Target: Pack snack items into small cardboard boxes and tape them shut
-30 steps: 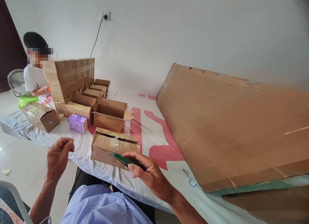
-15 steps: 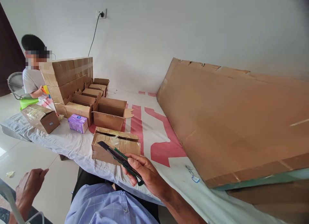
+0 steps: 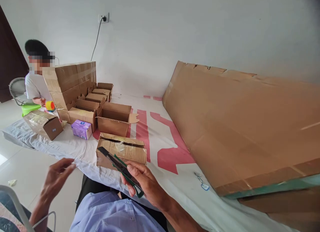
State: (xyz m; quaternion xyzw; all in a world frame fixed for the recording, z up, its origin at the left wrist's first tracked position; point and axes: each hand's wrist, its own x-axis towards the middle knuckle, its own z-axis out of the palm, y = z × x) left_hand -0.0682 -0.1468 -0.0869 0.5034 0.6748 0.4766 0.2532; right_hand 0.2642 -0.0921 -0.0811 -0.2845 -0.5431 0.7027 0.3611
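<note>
My right hand (image 3: pixel 142 178) is wrapped round a utility knife (image 3: pixel 123 170) with a dark blade and green-edged handle. Its blade points up and left, in front of a taped cardboard box (image 3: pixel 125 147) with a narrow gap along its top. I cannot tell whether blade and box touch. At the bed's front edge is my left hand (image 3: pixel 58 175), thumb and forefinger brought together; whatever may be between them is too small to make out. Behind the taped box stands an opened cardboard box (image 3: pixel 113 120), next to a purple tissue pack (image 3: pixel 81 129).
A white sheet with red shapes (image 3: pixel 166 155) covers the bed. Stacked boxes (image 3: pixel 67 82) and several open ones stand at the left; another taped box (image 3: pixel 43 123) lies nearer. A large cardboard sheet (image 3: pixel 237 128) leans at right, keys (image 3: pixel 203 185) beside it. A person (image 3: pixel 37 85) sits far left.
My left hand has moved right and up, to the bed's edge. The knife in my right hand has shifted slightly left. The person's yellow-and-red object shows more fully.
</note>
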